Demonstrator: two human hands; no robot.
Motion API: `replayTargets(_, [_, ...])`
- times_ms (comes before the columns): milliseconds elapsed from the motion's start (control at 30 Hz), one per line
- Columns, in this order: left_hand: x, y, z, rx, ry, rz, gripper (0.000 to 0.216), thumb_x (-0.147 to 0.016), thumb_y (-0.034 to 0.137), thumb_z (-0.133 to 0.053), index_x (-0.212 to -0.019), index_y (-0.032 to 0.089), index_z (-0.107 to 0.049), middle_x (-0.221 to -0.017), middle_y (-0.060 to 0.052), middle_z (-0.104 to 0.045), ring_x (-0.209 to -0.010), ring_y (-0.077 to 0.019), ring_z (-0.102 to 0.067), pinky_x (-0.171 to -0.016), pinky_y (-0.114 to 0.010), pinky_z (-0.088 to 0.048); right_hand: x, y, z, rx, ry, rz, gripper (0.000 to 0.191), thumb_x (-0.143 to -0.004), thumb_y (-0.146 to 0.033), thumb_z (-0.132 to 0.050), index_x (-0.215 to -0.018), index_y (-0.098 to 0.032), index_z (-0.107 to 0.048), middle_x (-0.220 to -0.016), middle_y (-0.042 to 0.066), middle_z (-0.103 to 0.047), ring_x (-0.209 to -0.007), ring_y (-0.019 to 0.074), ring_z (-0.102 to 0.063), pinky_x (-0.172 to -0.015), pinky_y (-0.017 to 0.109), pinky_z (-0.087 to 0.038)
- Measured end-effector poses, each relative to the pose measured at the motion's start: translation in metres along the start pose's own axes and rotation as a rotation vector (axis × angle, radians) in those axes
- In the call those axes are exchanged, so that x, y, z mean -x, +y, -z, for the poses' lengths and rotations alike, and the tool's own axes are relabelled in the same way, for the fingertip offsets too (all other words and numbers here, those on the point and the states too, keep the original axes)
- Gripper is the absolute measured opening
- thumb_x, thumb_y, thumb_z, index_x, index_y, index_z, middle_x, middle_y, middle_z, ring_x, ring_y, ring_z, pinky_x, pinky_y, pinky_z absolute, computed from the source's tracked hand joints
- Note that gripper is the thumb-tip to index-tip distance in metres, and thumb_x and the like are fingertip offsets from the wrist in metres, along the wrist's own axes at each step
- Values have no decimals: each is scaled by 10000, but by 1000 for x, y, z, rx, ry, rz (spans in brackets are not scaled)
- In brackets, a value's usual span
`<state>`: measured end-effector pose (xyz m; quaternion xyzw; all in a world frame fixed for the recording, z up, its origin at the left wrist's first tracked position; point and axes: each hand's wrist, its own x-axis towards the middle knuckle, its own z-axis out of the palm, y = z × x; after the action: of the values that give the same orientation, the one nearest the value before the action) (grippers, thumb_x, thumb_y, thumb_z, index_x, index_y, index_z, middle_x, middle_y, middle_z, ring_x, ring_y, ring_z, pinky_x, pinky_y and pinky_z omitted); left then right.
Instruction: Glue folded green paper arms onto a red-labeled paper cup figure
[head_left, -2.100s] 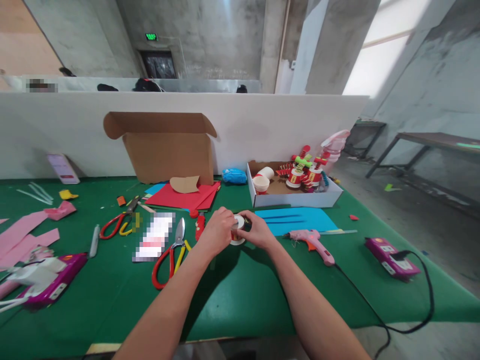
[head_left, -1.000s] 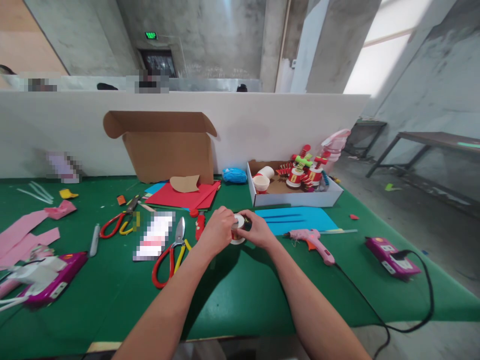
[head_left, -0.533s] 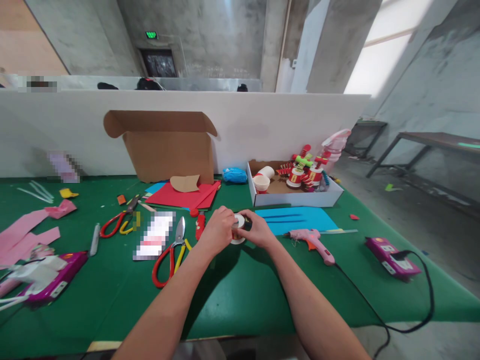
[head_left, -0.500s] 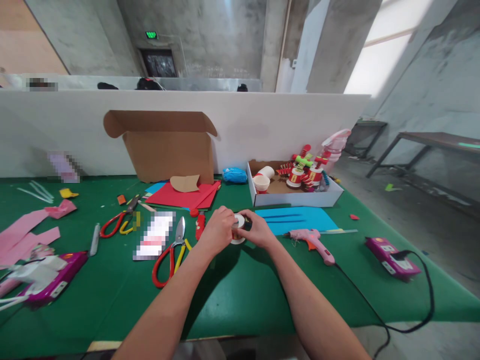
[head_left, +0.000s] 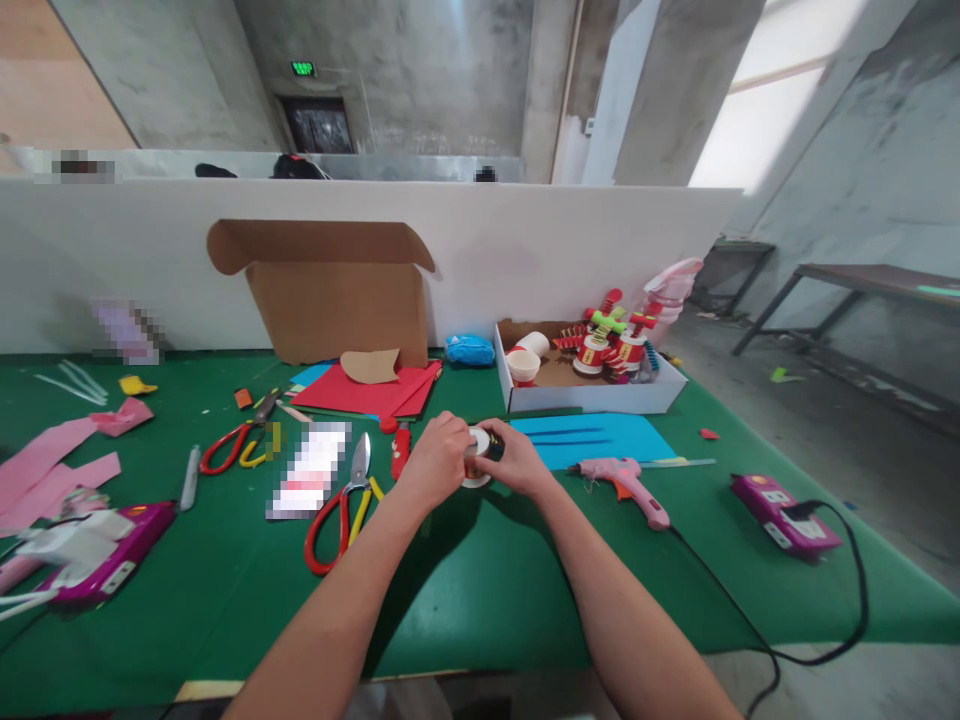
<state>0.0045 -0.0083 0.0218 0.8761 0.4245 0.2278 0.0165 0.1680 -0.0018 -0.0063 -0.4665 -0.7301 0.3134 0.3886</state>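
Note:
A small paper cup (head_left: 475,482), with a white round top and some reddish colouring on its side, is between my hands over the green table. My left hand (head_left: 440,458) grips it from the left with bent fingers. From the right, my right hand (head_left: 517,458) closes on the same cup, its thumb at the near side. A small black piece (head_left: 496,444) shows at the cup's right side, by the right fingers; its kind is unclear. Left of my left hand lie a red utility knife (head_left: 400,452) and large scissors (head_left: 344,508) with red and yellow handles.
At right are a pink glue gun (head_left: 628,484) on its cord, blue paper (head_left: 600,437) and a purple power strip (head_left: 786,516). Behind stands a white box (head_left: 592,402) with cups and decorated figures. Red paper (head_left: 330,392) lies before a cardboard box (head_left: 337,310). Another power strip (head_left: 124,560) is at left.

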Motion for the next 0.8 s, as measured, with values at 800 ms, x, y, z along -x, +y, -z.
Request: replayTargets(800, [3,-1,2,-29,98,35,286,-773,11,-432,-874,160,-655,-879,-90,-646,-896,-236,-505,-812,-384,-449,0,-3,1,19,-10,-9,341,-660,-211,-711,-980,-188,-596,-951,28,-661,-866,182,-608,-792,308,-467])
